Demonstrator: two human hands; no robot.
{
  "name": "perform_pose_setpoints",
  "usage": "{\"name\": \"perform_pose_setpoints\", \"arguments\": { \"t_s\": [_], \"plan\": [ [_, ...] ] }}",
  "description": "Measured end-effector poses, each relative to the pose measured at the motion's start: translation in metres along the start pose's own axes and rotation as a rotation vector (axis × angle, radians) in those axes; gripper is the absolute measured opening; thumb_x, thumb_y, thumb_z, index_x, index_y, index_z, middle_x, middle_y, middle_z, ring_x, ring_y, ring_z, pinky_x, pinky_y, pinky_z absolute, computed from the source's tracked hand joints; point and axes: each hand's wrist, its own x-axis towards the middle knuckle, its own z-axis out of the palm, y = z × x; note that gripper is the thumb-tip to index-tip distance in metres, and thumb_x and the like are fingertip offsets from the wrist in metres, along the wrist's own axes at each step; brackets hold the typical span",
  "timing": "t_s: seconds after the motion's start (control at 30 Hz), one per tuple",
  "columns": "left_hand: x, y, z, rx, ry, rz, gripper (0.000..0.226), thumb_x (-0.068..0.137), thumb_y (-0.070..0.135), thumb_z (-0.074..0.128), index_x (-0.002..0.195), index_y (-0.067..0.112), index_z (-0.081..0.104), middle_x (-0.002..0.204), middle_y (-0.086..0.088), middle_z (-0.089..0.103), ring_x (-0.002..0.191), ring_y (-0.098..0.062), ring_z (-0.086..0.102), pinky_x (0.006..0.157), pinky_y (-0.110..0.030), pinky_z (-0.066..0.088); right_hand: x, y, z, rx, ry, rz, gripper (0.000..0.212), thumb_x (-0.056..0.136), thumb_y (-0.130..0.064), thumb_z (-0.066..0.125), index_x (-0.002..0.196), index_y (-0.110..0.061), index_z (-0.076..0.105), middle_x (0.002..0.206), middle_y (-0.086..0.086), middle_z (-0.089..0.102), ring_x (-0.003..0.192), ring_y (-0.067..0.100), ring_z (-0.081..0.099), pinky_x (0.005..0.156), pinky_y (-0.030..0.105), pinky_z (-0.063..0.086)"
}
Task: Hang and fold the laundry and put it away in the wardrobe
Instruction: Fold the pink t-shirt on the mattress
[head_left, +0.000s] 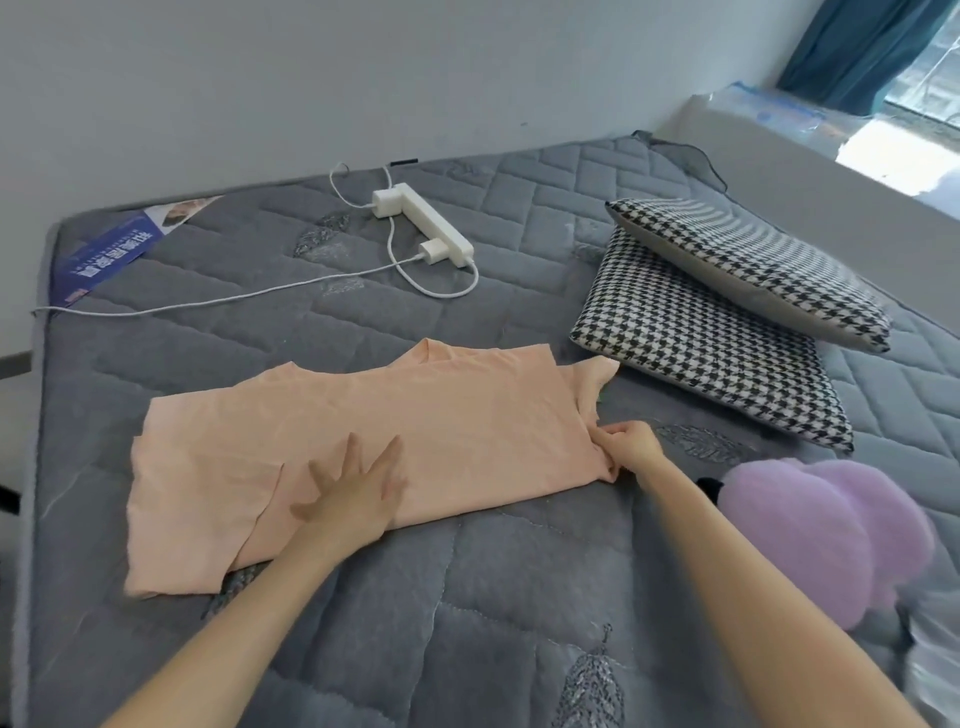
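Purple cushion (826, 530), houndstooth pillows (711, 338) beside peach shirt (467, 410)

Power strip (431, 226) lies beyond the left hand (353, 499); stacked cushions (701, 364) beyond the right hand (631, 447), plush (821, 535) right of it.

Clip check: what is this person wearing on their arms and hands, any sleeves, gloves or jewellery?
Nothing visible. Both forearms are bare to the frame's lower edge, no sleeve or cuff in view. The left hand and the right hand are ungloved; neither wrist carries a watch or bracelet. The left hand is blurred, so a thin ring cannot be ruled out.
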Motion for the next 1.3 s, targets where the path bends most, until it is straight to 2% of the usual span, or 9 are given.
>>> {"name": "perform_pose_setpoints", "arguments": {
  "t_s": [0.13, 0.3, 0.4, 0.6, 0.73, 0.87, 1.0, 1.13, 1.3],
  "plan": [
    [0.003, 0.001, 0.005, 0.061, -0.010, -0.021, 0.051, 0.098, 0.054, 0.019, 0.142, 0.056, -0.007, 0.155, 0.006, -0.027, 0.138, -0.050, -0.016, 0.102, -0.072, 0.014, 0.001, 0.000, -0.007, 0.088, -0.104, 0.058, 0.029, 0.084, -0.031, 0.068, 0.064, -0.011, 0.062, 0.050, 0.002, 0.060, 0.062, 0.015, 0.054, 0.059, 0.026, 0.046],
    [0.003, 0.002, 0.009, 0.104, 0.000, -0.032, 0.052, 0.098, 0.053, 0.019, 0.141, 0.056, -0.009, 0.153, 0.006, -0.030, 0.138, -0.049, -0.017, 0.103, -0.072, 0.015, -0.002, 0.027, -0.004, 0.259, 0.378, -0.011, 0.020, 0.093, -0.024, 0.056, 0.098, -0.008, 0.066, 0.095, 0.005, 0.062, 0.089, 0.020, 0.056, 0.073, 0.028, 0.039],
    [0.003, 0.002, 0.009, 0.103, -0.006, -0.034, 0.052, 0.098, 0.052, 0.020, 0.141, 0.056, -0.008, 0.154, 0.006, -0.030, 0.138, -0.049, -0.017, 0.102, -0.072, 0.014, -0.002, 0.033, 0.002, 0.249, 0.408, 0.086, 0.029, 0.096, -0.023, 0.049, 0.109, -0.002, 0.063, 0.107, 0.014, 0.063, 0.103, 0.030, 0.056, 0.076, 0.030, 0.038],
    [0.004, -0.003, 0.006, 0.124, -0.029, -0.006, 0.053, 0.098, 0.052, 0.023, 0.142, 0.055, -0.007, 0.154, 0.006, -0.028, 0.138, -0.050, -0.016, 0.103, -0.071, 0.015, 0.003, 0.015, -0.004, 0.345, 0.246, 0.130, 0.024, 0.089, -0.022, 0.052, 0.068, -0.012, 0.052, 0.076, 0.006, 0.053, 0.074, 0.022, 0.046, 0.062, 0.029, 0.033],
    [0.002, -0.009, -0.005, 0.144, -0.042, 0.044, 0.053, 0.099, 0.048, 0.025, 0.147, 0.048, 0.002, 0.158, 0.000, -0.017, 0.140, -0.047, -0.013, 0.112, -0.062, 0.008, -0.006, 0.004, -0.002, 0.325, 0.222, 0.034, 0.021, 0.085, -0.023, 0.062, 0.084, -0.002, 0.062, 0.081, 0.009, 0.060, 0.077, 0.022, 0.054, 0.066, 0.031, 0.039],
    [-0.003, -0.019, -0.018, 0.276, 0.192, 0.103, 0.048, 0.099, 0.044, 0.028, 0.145, 0.043, 0.016, 0.158, 0.000, 0.000, 0.142, -0.041, -0.008, 0.112, -0.061, 0.004, -0.027, -0.016, 0.013, -0.003, 0.326, -0.295, 0.030, 0.093, -0.024, 0.039, 0.075, -0.006, 0.056, 0.077, 0.015, 0.061, 0.074, 0.029, 0.055, 0.066, 0.035, 0.041],
    [-0.008, -0.035, -0.026, 0.297, 0.257, 0.108, 0.048, 0.099, 0.043, 0.028, 0.146, 0.044, 0.016, 0.159, -0.002, 0.000, 0.144, -0.037, -0.010, 0.113, -0.058, -0.001, -0.047, -0.022, 0.039, -0.647, 0.257, -0.582, 0.014, 0.094, -0.023, 0.039, 0.095, -0.016, 0.051, 0.094, 0.007, 0.059, 0.084, 0.030, 0.058, 0.064, 0.033, 0.037],
    [-0.013, -0.053, -0.027, 0.274, 0.273, 0.081, 0.048, 0.099, 0.042, 0.028, 0.146, 0.042, 0.018, 0.159, -0.005, -0.001, 0.144, -0.034, -0.012, 0.114, -0.058, 0.000, -0.056, -0.022, 0.053, -0.960, 0.122, -0.509, 0.036, 0.098, -0.044, 0.034, 0.123, -0.021, 0.047, 0.117, 0.011, 0.056, 0.102, 0.031, 0.057, 0.073, 0.035, 0.038],
    [-0.017, -0.069, -0.023, 0.294, 0.339, 0.065, 0.048, 0.099, 0.040, 0.027, 0.146, 0.042, 0.017, 0.159, -0.005, -0.010, 0.143, -0.028, -0.020, 0.110, -0.059, -0.010, -0.054, -0.034, 0.048, -0.970, 0.273, -0.533, 0.040, 0.101, -0.032, 0.032, 0.100, -0.013, 0.067, 0.104, 0.009, 0.067, 0.096, 0.029, 0.061, 0.079, 0.033, 0.036]
  ]
}}
